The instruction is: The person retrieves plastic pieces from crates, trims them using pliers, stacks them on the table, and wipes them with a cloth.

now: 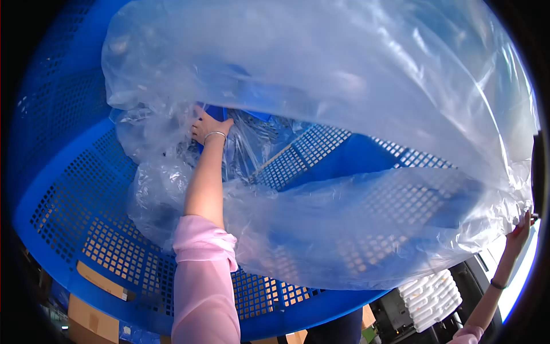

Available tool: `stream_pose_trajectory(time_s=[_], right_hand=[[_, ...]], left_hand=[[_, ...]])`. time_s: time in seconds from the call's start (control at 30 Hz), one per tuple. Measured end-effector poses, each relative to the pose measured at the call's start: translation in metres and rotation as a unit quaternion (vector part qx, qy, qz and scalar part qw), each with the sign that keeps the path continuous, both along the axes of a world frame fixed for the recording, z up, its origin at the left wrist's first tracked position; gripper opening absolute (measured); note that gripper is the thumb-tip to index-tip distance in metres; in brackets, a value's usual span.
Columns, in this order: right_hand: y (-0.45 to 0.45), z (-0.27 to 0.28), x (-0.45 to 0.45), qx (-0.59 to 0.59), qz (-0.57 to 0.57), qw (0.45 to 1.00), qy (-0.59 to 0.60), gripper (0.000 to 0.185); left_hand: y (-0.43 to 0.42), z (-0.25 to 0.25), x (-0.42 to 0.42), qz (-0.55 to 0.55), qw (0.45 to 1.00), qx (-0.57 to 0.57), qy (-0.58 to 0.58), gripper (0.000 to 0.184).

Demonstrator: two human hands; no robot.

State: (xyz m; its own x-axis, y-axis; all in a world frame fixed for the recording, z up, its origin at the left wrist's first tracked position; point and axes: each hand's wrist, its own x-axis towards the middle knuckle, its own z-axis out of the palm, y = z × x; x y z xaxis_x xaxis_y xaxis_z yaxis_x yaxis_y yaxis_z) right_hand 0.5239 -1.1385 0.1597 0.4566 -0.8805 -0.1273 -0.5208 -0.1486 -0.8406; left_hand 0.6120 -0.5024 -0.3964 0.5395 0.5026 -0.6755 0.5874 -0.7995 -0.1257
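A large clear plastic bag spreads over a big blue perforated basket. My left hand, with a bracelet at the wrist, reaches into the bag's opening. Its thumb and fingers curve around a blue object, partly covered by plastic. Another blue piece shows behind the film. At the far right edge my right hand, small in view, is closed on the gathered edge of the bag.
Cardboard boxes stand below the basket at the lower left. White ribbed plastic pieces and dark equipment are at the lower right, beyond the basket's rim.
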Motion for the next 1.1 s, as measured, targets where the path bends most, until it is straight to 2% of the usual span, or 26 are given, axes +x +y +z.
stream_pose_trajectory(time_s=[0.07, 0.1, 0.17, 0.23, 0.3, 0.37, 0.4, 0.47, 0.5, 0.53, 0.57, 0.63, 0.67, 0.73, 0.77, 0.8, 0.83, 0.87, 0.9, 0.97, 1.0, 1.03, 1.07, 1.1], right_hand=[[-0.009, 0.001, 0.001, -0.015, 0.012, 1.000, 0.019, 0.033], [-0.005, -0.005, 0.003, -0.025, 0.022, 0.999, 0.016, 0.033], [-0.018, -0.009, -0.001, -0.001, 0.012, 1.000, -0.001, 0.031], [-0.063, -0.002, -0.019, -0.085, 0.160, 0.980, 0.080, 0.028], [-0.077, -0.001, -0.028, -0.070, 0.154, 0.984, 0.057, 0.025], [-0.084, 0.003, -0.032, -0.131, 0.148, 0.978, 0.059, 0.025], [-0.116, 0.011, -0.046, -0.117, 0.147, 0.980, 0.065, 0.056], [-0.122, 0.010, -0.060, -0.118, 0.139, 0.981, 0.064, 0.055], [-0.125, 0.010, -0.062, -0.120, 0.135, 0.981, 0.067, 0.054], [-0.069, 0.001, -0.045, -0.092, 0.104, 0.988, 0.062, 0.029], [-0.043, -0.004, -0.037, -0.096, 0.105, 0.988, 0.061, 0.029], [-0.021, -0.009, -0.027, 0.066, 0.018, 0.998, -0.017, 0.032], [-0.027, -0.007, -0.035, 0.064, 0.032, 0.997, -0.018, 0.035], [0.002, -0.007, -0.029, 0.053, 0.026, 0.998, 0.007, 0.036], [0.012, -0.008, -0.027, 0.049, 0.018, 0.998, 0.029, 0.038], [0.009, -0.009, -0.032, 0.027, 0.002, 0.999, 0.031, 0.041], [0.007, -0.011, -0.035, 0.026, -0.002, 0.999, 0.037, 0.041], [0.012, -0.013, -0.037, 0.009, -0.022, 0.999, 0.042, 0.041], [0.015, -0.018, -0.038, -0.004, -0.040, 0.998, 0.044, 0.042], [0.011, -0.024, -0.044, 0.001, -0.039, 0.998, 0.053, 0.042], [0.009, -0.017, -0.052, -0.051, -0.020, 0.995, 0.087, 0.042], [0.005, -0.018, -0.055, -0.098, -0.002, 0.988, 0.123, 0.042], [0.035, -0.029, -0.042, -0.097, -0.014, 0.990, 0.102, 0.042], [0.030, -0.025, -0.045, -0.099, -0.014, 0.990, 0.099, 0.042]], left_hand=[[0.004, 0.010, 0.008, 0.019, 0.999, -0.036, -0.006, 0.104], [0.010, 0.008, 0.004, -0.008, 0.998, -0.026, -0.065, 0.100], [0.023, 0.035, -0.001, 0.014, 0.982, -0.107, -0.157, 0.095], [0.040, 0.063, -0.006, 0.018, 0.947, -0.247, -0.206, 0.090], [0.041, 0.082, -0.021, -0.080, 0.960, -0.194, -0.185, 0.088], [0.036, 0.100, -0.030, -0.216, 0.928, -0.203, -0.227, 0.089], [0.027, 0.109, -0.031, -0.243, 0.915, -0.218, -0.236, 0.090], [0.000, 0.121, -0.024, -0.267, 0.899, -0.250, -0.240, 0.091], [-0.016, 0.122, -0.019, -0.261, 0.898, -0.266, -0.235, 0.092], [-0.032, 0.114, -0.011, -0.265, 0.891, -0.272, -0.249, 0.094], [-0.048, 0.103, -0.003, -0.262, 0.892, -0.267, -0.252, 0.099], [-0.075, 0.074, 0.015, -0.231, 0.906, -0.225, -0.272, 0.103], [-0.081, 0.059, 0.028, -0.228, 0.906, -0.231, -0.272, 0.103], [-0.084, 0.031, 0.047, -0.197, 0.945, -0.208, -0.156, 0.103], [-0.085, 0.028, 0.049, -0.195, 0.945, -0.213, -0.151, 0.103], [-0.086, 0.031, 0.054, -0.276, 0.934, -0.148, -0.173, 0.101], [-0.088, 0.037, 0.058, -0.356, 0.910, -0.081, -0.196, 0.099], [-0.092, 0.045, 0.060, -0.426, 0.868, -0.061, -0.247, 0.078], [-0.101, 0.046, 0.060, -0.431, 0.867, -0.062, -0.242, 0.078], [-0.116, 0.045, 0.060, -0.569, 0.808, -0.093, -0.123, 0.061], [-0.106, -0.015, 0.049, -0.639, 0.596, 0.060, -0.482, 0.040], [-0.111, -0.009, 0.051, -0.641, 0.596, 0.059, -0.481, 0.040], [-0.120, 0.007, 0.056, -0.544, 0.741, -0.004, -0.392, 0.039], [-0.127, 0.017, 0.060, -0.423, 0.856, -0.067, -0.291, 0.038]])
